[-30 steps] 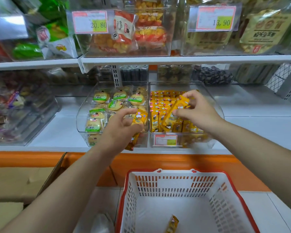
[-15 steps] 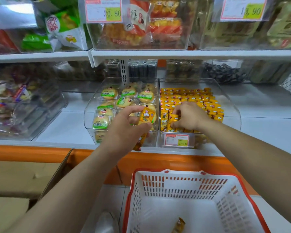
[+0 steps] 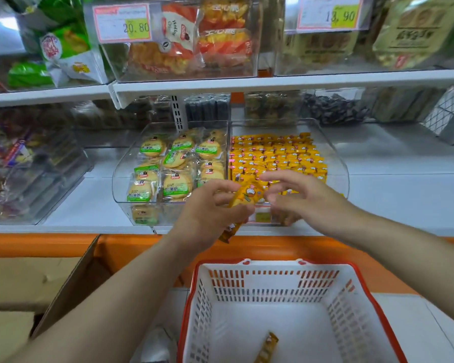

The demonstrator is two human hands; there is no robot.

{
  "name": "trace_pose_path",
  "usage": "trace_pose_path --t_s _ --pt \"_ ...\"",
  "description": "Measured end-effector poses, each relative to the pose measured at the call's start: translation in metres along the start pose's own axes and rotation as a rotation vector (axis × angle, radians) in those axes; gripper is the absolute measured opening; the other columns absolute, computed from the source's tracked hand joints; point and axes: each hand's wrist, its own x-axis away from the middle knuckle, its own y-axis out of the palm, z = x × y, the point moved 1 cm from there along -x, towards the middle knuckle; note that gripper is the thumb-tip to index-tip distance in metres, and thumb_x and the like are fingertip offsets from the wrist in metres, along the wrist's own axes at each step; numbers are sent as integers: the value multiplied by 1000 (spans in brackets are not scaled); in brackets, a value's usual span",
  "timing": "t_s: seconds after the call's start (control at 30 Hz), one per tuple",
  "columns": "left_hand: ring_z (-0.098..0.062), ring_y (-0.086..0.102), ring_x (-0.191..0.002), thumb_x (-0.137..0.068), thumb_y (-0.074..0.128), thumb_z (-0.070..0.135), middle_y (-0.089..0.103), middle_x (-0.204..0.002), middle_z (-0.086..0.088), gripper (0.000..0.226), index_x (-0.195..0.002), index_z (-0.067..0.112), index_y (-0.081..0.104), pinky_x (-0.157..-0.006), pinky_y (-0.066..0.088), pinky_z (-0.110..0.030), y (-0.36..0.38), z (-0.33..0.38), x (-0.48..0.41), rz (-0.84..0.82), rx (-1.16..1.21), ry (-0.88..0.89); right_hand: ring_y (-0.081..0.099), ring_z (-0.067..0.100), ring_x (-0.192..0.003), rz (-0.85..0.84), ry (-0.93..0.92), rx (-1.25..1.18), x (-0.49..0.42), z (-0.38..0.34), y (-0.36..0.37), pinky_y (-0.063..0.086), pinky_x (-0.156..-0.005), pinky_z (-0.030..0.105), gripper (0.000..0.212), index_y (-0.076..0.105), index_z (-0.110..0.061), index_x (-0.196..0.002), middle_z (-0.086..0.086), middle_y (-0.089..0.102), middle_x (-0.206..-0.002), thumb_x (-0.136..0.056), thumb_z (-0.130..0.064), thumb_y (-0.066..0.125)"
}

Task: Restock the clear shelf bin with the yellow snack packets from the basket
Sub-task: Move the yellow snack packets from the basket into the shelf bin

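The left hand (image 3: pixel 210 213) grips glossy yellow packets (image 3: pixel 244 196); the right hand (image 3: pixel 302 199), fingers spread, empty, has lifted from the clear curved bin (image 3: pixel 337 163) toward them; one packet (image 3: pixel 268 345) lies in the slotted basket (image 3: pixel 351 281)

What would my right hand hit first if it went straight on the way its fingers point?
Probably the yellow snack packets gripped in the left hand; the right hand points leftward at them, nearly touching, though depth is unclear.
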Motion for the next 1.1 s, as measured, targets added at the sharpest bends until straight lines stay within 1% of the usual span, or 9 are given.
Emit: trace_pose_path --t_s 0.1,0.23,0.33,0.47,0.53,0.63,0.8,1.0,1.1 --pt "-24 75 -92 -85 80 14 77 -103 -11 38 -119 13 64 -80 60 -37 19 7 4 -29 4 32 73 20 -84 40 18 -86 4 -7 4 61 -75 42 26 66 -45 -116 0 65 -109 -94 -32 66" --pt "-18 75 -82 -85 80 15 73 -110 -10 33 -115 20 68 -70 61 -31 29 13 6 -5 128 35 66 23 -77 96 54 -178 12 -11 -10 51 -71 43 12 71 -35 -101 22 62 -104 -95 -29 64" --pt "-23 74 -86 -83 81 10 70 -114 -11 41 -119 22 65 -73 61 -28 30 16 2 48 242 21 68 22 -71 114 114 -288 17 -9 -18 52 -67 44 6 70 -26 -92 15 68 -89 -94 -23 65" --pt "-13 72 -79 -85 79 9 77 -84 1 50 -131 9 59 -76 58 -27 31 15 -4 125 326 21 72 23 -74 -58 186 -243 25 -6 -10 56 -66 36 9 62 -21 -86 1 73 -81 -89 -25 70" --pt "-3 74 -75 -87 79 16 78 -78 13 44 -127 11 64 -69 58 -17 33 15 -6 110 224 54 73 24 -81 -101 219 -270 26 -9 -6 57 -66 33 12 65 -22 -83 2 73 -85 -91 -31 68" --pt "-1 73 -76 -90 75 17 79 -83 12 33 -122 17 68 -64 57 -15 35 22 -6 55 151 78 71 19 -81 125 187 -329 17 -17 -10 58 -65 31 12 63 -21 -104 4 68 -99 -95 -29 64" --pt "-22 74 -93 -88 78 14 75 -105 -7 29 -113 27 70 -84 63 -41 30 31 -15 77 22 119 66 21 -89 107 122 -318 6 -17 -10 59 -68 34 35 54 -28 -132 5 56 -107 -98 -21 60" --pt "-10 71 -86 -83 83 26 72 -101 8 35 -114 32 68 -77 63 -29 2 14 -31 94 -243 189 69 21 -87 216 55 -112 -14 -5 -10 62 -74 43 32 60 -26 -117 8 58 -119 -89 -16 72" --pt "-10 62 -104 -80 82 41 63 -117 12 60 -134 31 58 -84 60 -35 -21 -1 -44 160 -623 150 71 15 -73 323 -23 77 -28 0 -20 61 -72 32 28 60 -35 -99 -1 62 -113 -87 -13 74"
